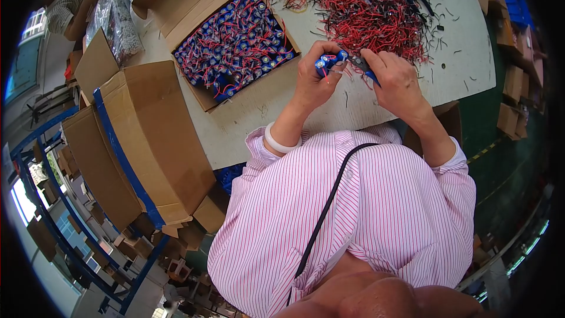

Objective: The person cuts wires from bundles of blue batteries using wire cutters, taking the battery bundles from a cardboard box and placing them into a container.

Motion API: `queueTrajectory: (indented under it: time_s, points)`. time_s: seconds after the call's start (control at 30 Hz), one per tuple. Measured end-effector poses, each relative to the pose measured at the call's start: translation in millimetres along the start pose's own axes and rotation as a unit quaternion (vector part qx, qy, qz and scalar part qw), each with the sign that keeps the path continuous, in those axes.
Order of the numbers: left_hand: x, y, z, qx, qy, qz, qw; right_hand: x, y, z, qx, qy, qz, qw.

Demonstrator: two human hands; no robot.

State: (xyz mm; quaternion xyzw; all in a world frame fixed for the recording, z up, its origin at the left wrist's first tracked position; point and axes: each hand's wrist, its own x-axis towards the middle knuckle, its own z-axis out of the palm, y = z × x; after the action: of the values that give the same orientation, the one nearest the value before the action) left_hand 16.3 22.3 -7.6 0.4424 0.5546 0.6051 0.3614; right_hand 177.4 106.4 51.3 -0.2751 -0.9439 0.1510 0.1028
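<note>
My left hand (pixel 315 82) is closed around a blue battery pack (pixel 323 66) with wires, held above the table. My right hand (pixel 395 79) grips a cutting tool (pixel 369 70) with blue handles, its jaws close to the pack. Behind my hands lies a big pile of red and black wire pieces (pixel 376 17). An open cardboard box (pixel 206 3) to the left holds many blue battery packs (pixel 235 41) with red and black wires.
The pale table (pixel 235 132) carries scattered wire scraps at the right. A large cardboard box (pixel 159 135) stands at the left, beside a blue metal frame (pixel 70 200). More boxes (pixel 512 121) are at the far right over a green floor.
</note>
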Motion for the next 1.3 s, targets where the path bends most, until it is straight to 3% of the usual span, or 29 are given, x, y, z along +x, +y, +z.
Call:
queueTrajectory:
  time_s: [0.1, 0.17, 0.23, 0.33, 0.4, 0.43, 0.5, 0.57, 0.63, 0.7, 0.8, 1.0, 1.17, 1.3]
  points:
    - [-2, -5, 1, -0.003, 0.001, -0.066, 0.998, 0, 8, 14, 0.056, -0.032, 0.025, 0.998]
    - [2, -1, 3, 0.078, -0.001, -0.04, 0.996, -1, 12, 14, 0.101, -0.046, 0.039, 0.993]
    - [4, 2, 5, 0.075, -0.004, -0.051, 0.996, -1, 16, 10, 0.205, -0.118, 0.069, 0.969]
    - [2, 2, 7, 0.107, -0.007, -0.012, 0.994, -3, 14, 4, 0.23, -0.136, 0.088, 0.96]
    - [3, 4, 4, -0.044, -0.053, -0.121, 0.99, -4, 20, -2, 0.265, -0.15, 0.072, 0.95]
    - [2, 3, 2, -0.043, -0.052, -0.121, 0.99, -4, 22, -5, 0.302, -0.165, 0.055, 0.937]
    - [2, 3, -1, -0.248, -0.085, -0.205, 0.943, -1, 20, -13, 0.338, -0.121, 0.083, 0.929]
    - [3, 9, -2, -0.304, -0.085, -0.221, 0.923, 4, 17, -13, 0.356, -0.118, 0.124, 0.919]
    - [6, 15, -5, -0.358, -0.085, -0.236, 0.899, 8, 17, -2, 0.356, 0.034, 0.052, 0.932]
    - [8, 19, -8, -0.414, -0.157, -0.238, 0.864, 15, 11, -2, 0.393, 0.029, 0.05, 0.918]
    - [7, 24, -5, -0.402, -0.169, -0.253, 0.864, 28, 0, 3, 0.373, 0.117, -0.03, 0.92]
    - [2, 11, -5, -0.339, -0.214, -0.27, 0.875, 38, -6, 19, 0.32, 0.1, -0.117, 0.935]
    - [4, 19, -2, -0.333, -0.193, -0.289, 0.877, 31, 1, 13, 0.36, 0.109, -0.041, 0.926]
    - [3, 14, -1, -0.298, -0.179, -0.313, 0.884, 22, 8, -1, 0.431, 0.17, 0.04, 0.885]
